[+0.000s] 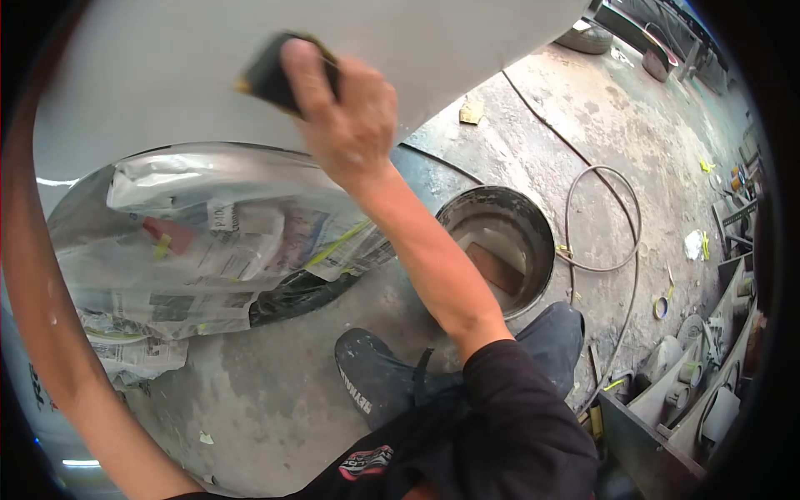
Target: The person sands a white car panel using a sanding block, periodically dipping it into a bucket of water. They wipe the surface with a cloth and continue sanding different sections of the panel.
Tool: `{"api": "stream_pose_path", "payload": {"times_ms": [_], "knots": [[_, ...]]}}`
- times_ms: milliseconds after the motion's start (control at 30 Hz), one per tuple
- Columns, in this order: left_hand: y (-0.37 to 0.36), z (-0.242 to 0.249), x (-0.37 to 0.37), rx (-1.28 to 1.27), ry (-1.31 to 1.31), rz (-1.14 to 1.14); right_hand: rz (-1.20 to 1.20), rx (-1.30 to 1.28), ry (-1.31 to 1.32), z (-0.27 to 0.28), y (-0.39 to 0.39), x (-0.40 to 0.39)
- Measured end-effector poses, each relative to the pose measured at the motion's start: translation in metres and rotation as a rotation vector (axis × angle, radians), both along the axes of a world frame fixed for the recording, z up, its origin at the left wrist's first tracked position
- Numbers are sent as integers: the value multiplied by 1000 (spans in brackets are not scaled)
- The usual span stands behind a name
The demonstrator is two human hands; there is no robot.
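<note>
A dark block with yellowish edges (271, 77) lies against the smooth grey panel (167, 75) at the top. My right hand (350, 112) is closed round this block, thumb on top, slightly blurred. Below the panel, a wheel area is covered with clear plastic and newspaper (242, 242). My left arm runs up the left edge, and its hand is out of the picture. Beneath my right forearm stands a black bucket (546, 250) with cloudy liquid and a brown block (496, 268) in it.
A thin hose (637, 225) loops over the concrete floor right of the bucket. A yellowish scrap (471, 111) lies near the panel's edge. At the lower right are metal trays (650, 433) with cans and tools. My shoes are below the bucket.
</note>
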State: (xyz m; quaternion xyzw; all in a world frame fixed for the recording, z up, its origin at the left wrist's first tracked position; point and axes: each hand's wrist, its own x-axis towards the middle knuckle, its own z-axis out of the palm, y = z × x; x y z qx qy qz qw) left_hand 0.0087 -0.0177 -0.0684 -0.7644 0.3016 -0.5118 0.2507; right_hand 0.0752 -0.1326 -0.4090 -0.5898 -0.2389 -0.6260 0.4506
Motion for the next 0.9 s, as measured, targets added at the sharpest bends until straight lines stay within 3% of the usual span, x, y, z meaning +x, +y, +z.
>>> {"api": "stream_pose_path", "payload": {"times_ms": [67, 133, 233, 333, 433, 533, 633, 733, 767, 833, 900], "knots": [[4, 5, 11, -7, 144, -176, -29, 80, 148, -73, -7, 13], [-7, 11, -5, -27, 259, -162, 88, 177, 168, -145, -6, 23], [-32, -2, -8, -59, 67, 44, -14, 246, 94, -91, -6, 27], [-26, -14, 3, -142, 19, 156, 49, 110, 102, 12, -18, 14], [-9, 3, 4, -236, 94, 215, 3, 79, 59, -20, -19, 20], [-2, 11, 1, 127, -99, 60, 33, 119, 114, -150, -13, 31], [2, 28, -3, 201, -107, 168, 61, 141, 124, -132, -13, 26], [5, 31, -3, 277, -120, 160, 69, 13, 53, -8, -13, -1], [3, 23, 0, 169, -104, 142, 76, -20, 43, 23, -8, -11], [-6, 8, 4, -47, -78, 101, 51, 32, 44, -4, -9, -5], [-5, 14, 4, 121, -196, 189, 31, 44, 108, -73, -13, 11]]}}
